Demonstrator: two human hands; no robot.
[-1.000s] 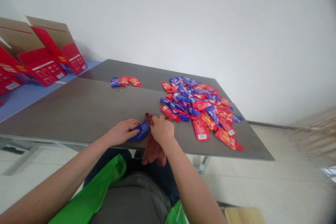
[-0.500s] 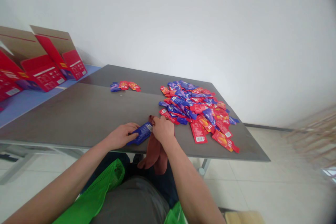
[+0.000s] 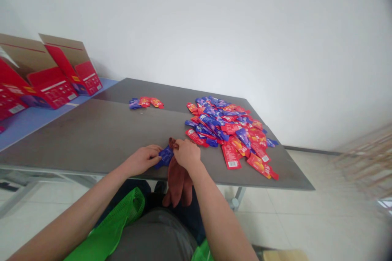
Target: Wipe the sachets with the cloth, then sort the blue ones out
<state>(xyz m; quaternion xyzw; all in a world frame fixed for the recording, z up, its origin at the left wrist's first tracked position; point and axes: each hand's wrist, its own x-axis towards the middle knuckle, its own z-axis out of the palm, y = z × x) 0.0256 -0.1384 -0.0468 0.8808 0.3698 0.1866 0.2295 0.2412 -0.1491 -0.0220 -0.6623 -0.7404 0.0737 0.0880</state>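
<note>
Near the table's front edge, my left hand [image 3: 143, 160] is closed on the left end of a blue pouch [image 3: 165, 156], thumb on top. My right hand [image 3: 187, 154] grips a bunched brown cloth [image 3: 177, 183], held against the pouch's right part. The cloth's lower folds hang over the table edge. Part of the pouch lies hidden under the cloth and fingers. To the right of my right hand spreads a heap of red and blue pouches [image 3: 231, 126].
A small group of red and blue pouches [image 3: 146, 102] lies farther back on the grey table [image 3: 101, 130]. Open red cartons [image 3: 87, 75] stand on a blue surface [image 3: 108, 83] at the left. A white wall [image 3: 196, 28] rises behind.
My right hand and the brown cloth have shifted slightly left over the blue pouch, covering more of it. My left hand stays at the pouch's left end.
</note>
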